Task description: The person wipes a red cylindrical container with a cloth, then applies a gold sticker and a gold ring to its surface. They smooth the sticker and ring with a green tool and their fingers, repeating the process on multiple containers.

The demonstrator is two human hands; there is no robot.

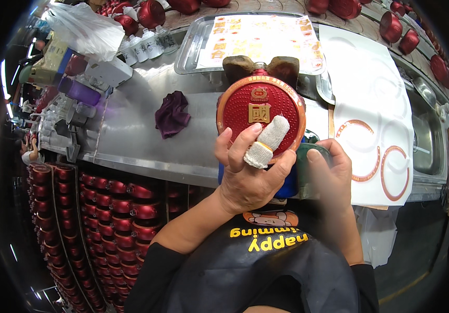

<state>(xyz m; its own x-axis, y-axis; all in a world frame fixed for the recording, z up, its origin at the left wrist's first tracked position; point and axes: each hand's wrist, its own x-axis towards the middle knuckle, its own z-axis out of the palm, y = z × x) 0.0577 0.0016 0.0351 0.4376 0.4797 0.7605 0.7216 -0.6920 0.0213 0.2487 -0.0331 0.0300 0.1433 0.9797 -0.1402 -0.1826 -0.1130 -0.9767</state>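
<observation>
- Showed at the centre, by the near edge of the metal surface (130, 141), a round red bottle (260, 107) with a studded face and an orange-gold rim band (300, 112); had its neck pointing away, between two dark brown rounded supports (284, 69).
- Looked stiff and fairly heavy for its size, judging by the thick, rounded body; could not tell whether full, or whether of glass or ceramic.
- Seemed likely to slip on its glossy sides and to chip or scratch if knocked; probably best held around both sides of the body, clear of the face and band.
- Had the left hand (243, 182) reaching in from lower left, palm down, fingers loosely bent and spread over the lower face, without clasping the body; wore a pale knit finger sleeve (276, 133) beside the thumb.
- Held the right hand (339, 172) apart from the face, blurred, thumb raised, at the rim of a dark green container (308, 182); could not tell whether gripping anything.
- Bent both elbows, forearms converging from below.
</observation>
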